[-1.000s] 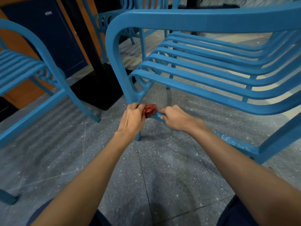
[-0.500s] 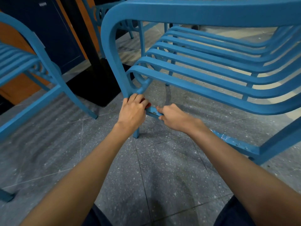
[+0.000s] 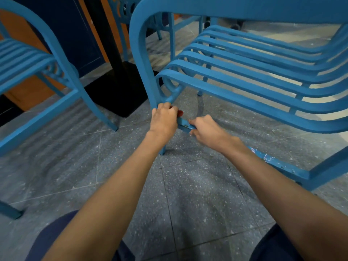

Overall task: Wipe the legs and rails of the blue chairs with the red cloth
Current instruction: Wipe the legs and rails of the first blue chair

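A blue slatted chair (image 3: 254,85) stands in front of me, its front leg (image 3: 145,72) curving down from the armrest. My left hand (image 3: 163,120) is closed around that leg where the low side rail (image 3: 185,125) joins it. The red cloth (image 3: 180,113) is bunched inside that hand, only a small red edge showing by the fingers. My right hand (image 3: 206,129) grips the rail just right of the joint. The rail runs on to the right, with chipped paint (image 3: 267,157) past my forearm.
A second blue chair (image 3: 28,59) stands to the left, its leg ending on the floor. A black table post on a black base (image 3: 120,91) sits between the chairs. More blue chair legs (image 3: 171,34) stand behind. The floor is grey speckled tile (image 3: 188,185).
The cloth, bunched between both hands a second ago, is now almost hidden inside my left hand, which moved up onto the leg. My right hand stays on the rail.
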Action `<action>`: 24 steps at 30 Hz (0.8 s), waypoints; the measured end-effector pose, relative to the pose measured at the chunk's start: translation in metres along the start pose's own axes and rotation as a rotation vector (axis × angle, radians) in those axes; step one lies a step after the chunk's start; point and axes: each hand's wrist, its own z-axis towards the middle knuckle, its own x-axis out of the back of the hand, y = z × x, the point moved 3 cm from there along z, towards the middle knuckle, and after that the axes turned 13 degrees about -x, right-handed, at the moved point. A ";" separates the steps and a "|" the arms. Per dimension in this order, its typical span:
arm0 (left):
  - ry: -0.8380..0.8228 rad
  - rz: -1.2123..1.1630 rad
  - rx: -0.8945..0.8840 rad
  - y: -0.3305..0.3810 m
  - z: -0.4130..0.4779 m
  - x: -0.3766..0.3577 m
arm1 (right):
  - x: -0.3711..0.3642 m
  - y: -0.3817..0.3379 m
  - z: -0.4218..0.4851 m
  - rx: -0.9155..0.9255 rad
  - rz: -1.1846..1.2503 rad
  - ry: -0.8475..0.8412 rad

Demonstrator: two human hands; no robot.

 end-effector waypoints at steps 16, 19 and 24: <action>0.087 -0.064 0.027 -0.001 -0.003 -0.003 | -0.003 0.002 -0.002 0.005 -0.007 0.009; 0.200 -0.129 0.091 0.005 -0.014 -0.010 | -0.001 0.002 -0.005 0.024 -0.027 0.006; 0.354 -0.303 -0.022 0.020 -0.040 -0.027 | -0.004 0.004 -0.004 0.066 -0.028 0.021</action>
